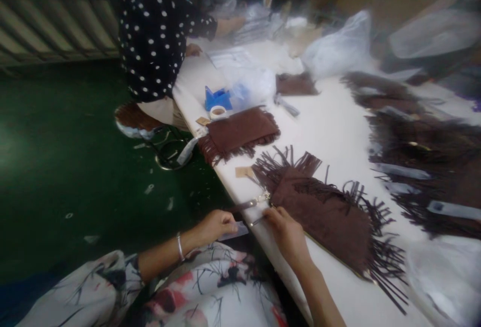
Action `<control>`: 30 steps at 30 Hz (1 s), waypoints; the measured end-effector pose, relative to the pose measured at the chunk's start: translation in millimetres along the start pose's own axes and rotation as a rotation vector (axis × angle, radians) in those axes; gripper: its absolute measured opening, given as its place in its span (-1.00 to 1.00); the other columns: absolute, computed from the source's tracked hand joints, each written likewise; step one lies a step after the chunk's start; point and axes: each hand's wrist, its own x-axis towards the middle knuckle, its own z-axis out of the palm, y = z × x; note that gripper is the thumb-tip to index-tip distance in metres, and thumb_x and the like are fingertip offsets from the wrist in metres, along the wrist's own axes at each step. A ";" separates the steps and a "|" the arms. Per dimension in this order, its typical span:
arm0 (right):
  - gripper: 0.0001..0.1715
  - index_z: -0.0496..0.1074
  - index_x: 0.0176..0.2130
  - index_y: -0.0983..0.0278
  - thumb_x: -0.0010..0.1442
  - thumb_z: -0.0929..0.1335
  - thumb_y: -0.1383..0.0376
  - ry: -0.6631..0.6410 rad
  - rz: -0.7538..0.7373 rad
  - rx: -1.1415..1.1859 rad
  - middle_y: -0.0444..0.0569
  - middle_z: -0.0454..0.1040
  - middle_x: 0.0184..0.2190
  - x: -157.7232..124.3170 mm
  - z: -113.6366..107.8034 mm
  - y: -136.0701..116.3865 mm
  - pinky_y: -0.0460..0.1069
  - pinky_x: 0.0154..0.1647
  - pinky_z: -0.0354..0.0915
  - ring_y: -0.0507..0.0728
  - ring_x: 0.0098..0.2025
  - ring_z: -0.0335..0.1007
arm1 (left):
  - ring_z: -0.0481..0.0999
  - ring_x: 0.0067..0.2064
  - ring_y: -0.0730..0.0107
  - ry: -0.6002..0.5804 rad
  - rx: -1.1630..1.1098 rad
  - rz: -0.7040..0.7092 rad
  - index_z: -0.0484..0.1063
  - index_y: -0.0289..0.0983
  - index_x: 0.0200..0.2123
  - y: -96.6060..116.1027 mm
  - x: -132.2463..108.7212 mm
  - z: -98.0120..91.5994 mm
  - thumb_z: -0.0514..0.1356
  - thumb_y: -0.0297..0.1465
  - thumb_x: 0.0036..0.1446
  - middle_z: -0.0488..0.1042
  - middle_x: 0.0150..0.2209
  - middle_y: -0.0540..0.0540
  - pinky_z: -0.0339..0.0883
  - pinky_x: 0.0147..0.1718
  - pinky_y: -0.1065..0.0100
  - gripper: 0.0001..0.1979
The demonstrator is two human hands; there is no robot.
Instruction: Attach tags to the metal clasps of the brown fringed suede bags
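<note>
A brown fringed suede bag (pixel 319 211) lies on the white table in front of me. From a metal clasp at its left corner, a brown wrist strap (pixel 244 206) runs over the table edge. My left hand (pixel 218 227) is closed beside this strap, pinching a clear plastic wrap (pixel 237 231) that hangs past the edge. My right hand (pixel 286 236) rests at the bag's near left corner with curled fingers. A thin dark piece with a metal tip sticks out by its fingertips; what they grip is largely hidden. A cardboard tag (pixel 244 172) lies by the fringe.
Another fringed bag (pixel 244 134) lies farther along the table edge, near a tape roll (pixel 218 112) and a blue dispenser (pixel 217 98). Many dark fringed pieces (pixel 432 156) are heaped at right. Plastic bags (pixel 340 46) stand behind. A person in polka dots (pixel 156 36) sits at far left.
</note>
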 end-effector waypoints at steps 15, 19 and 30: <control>-0.72 0.43 -0.12 0.16 0.29 0.19 0.37 0.041 0.047 0.116 -0.08 0.43 -0.23 -5.6 -1.1 -10.6 -0.08 -0.24 0.24 0.08 -0.27 0.42 | 0.28 -0.42 0.43 0.044 0.053 0.025 0.45 -0.34 -0.44 5.4 1.5 14.5 0.26 -0.22 0.03 0.36 -0.49 0.02 0.06 -0.46 0.44 -0.74; -0.71 0.44 -0.12 0.16 0.29 0.19 0.36 0.041 0.057 0.132 -0.08 0.43 -0.25 -4.9 -1.3 -11.6 -0.07 -0.26 0.25 0.08 -0.29 0.43 | 0.26 -0.44 0.44 0.055 0.065 0.014 0.45 -0.34 -0.45 3.6 0.2 13.9 0.25 -0.22 0.03 0.34 -0.50 0.03 0.05 -0.47 0.44 -0.74; -0.71 0.42 -0.09 0.16 0.30 0.20 0.38 0.020 0.059 0.066 -0.08 0.43 -0.21 -5.2 0.5 -10.4 -0.08 -0.24 0.24 0.09 -0.25 0.45 | 0.29 -0.40 0.42 0.038 0.068 0.013 0.45 -0.32 -0.45 8.0 -0.4 18.6 0.26 -0.21 0.04 0.36 -0.48 0.02 0.07 -0.46 0.45 -0.74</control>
